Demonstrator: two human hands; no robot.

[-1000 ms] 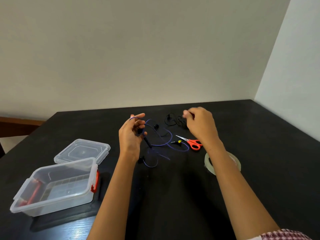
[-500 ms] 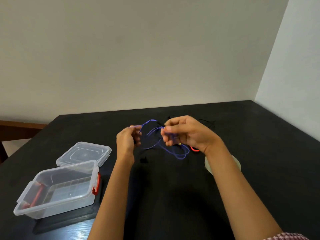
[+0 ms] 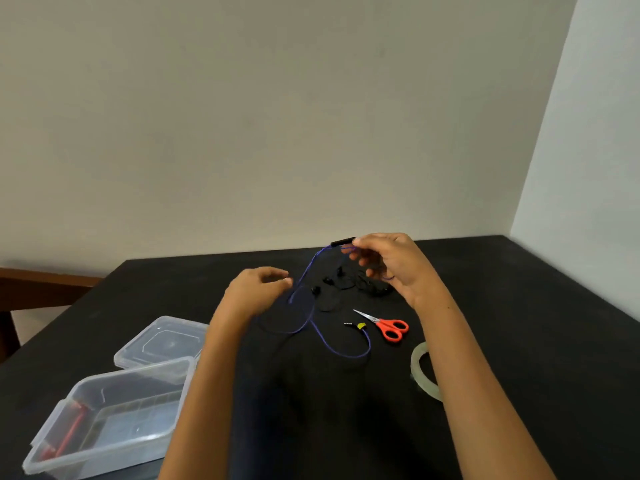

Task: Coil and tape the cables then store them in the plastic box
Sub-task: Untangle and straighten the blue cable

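Note:
A thin blue cable [image 3: 341, 353] trails in loops across the black table [image 3: 519, 341]. Its yellow-tipped plug [image 3: 360, 325] lies by the scissors. My right hand [image 3: 394, 265] is raised over the far middle of the table and pinches the cable at its black inline piece [image 3: 343, 242]. My left hand [image 3: 258, 289] hovers lower with curled fingers, fingertips beside the hanging blue strand; blur hides whether they hold it. A tangled black cable [image 3: 346, 284] lies under my right hand. The clear plastic box [image 3: 138, 371] stands open at the near left.
The box's clear lid [image 3: 162, 341] lies flat behind the box. Red-handled scissors [image 3: 391, 329] lie right of centre. A roll of clear tape [image 3: 419, 368] lies by my right forearm. Walls close off the table's far side and right side.
My right hand has moved up and away to the far right, pulling the blue cable out longer. My hands have come apart, and the scissors show again.

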